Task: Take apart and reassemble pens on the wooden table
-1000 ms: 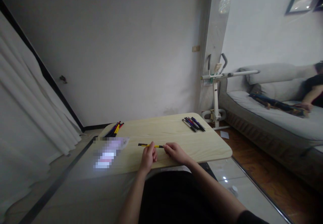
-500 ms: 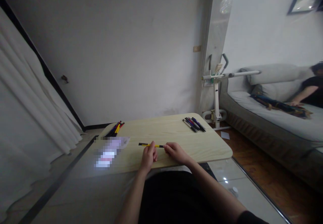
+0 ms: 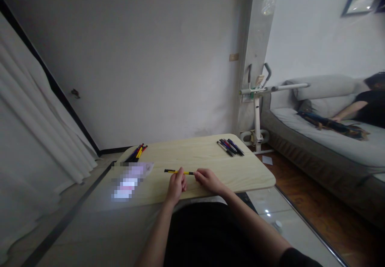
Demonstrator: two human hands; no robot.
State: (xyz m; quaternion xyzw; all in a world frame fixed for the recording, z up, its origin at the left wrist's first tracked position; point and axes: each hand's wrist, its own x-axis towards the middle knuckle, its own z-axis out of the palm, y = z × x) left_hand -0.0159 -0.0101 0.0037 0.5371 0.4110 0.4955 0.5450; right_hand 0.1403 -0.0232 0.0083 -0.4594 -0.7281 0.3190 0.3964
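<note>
A yellow and black pen lies level between my two hands, just above the near part of the table. My left hand is closed around its middle, the thumb on top. At its right black end, my right hand pinches the tip, the other fingers curled. The pen's left black end sticks out past my left hand. On the table's far right is a group of several pens, dark, white and blue. Another bundle of several pens, some yellow, some red, lies at the left edge.
The pale wooden table has rounded corners. A pixelated bright patch covers its left side. Beyond it stand a white wall, an exercise machine and a grey sofa, where a person in black leans. A white curtain hangs left.
Both hands keep the same hold on the pen. The view has shifted very slightly. The arm of the person on the sofa has moved a little to the left.
</note>
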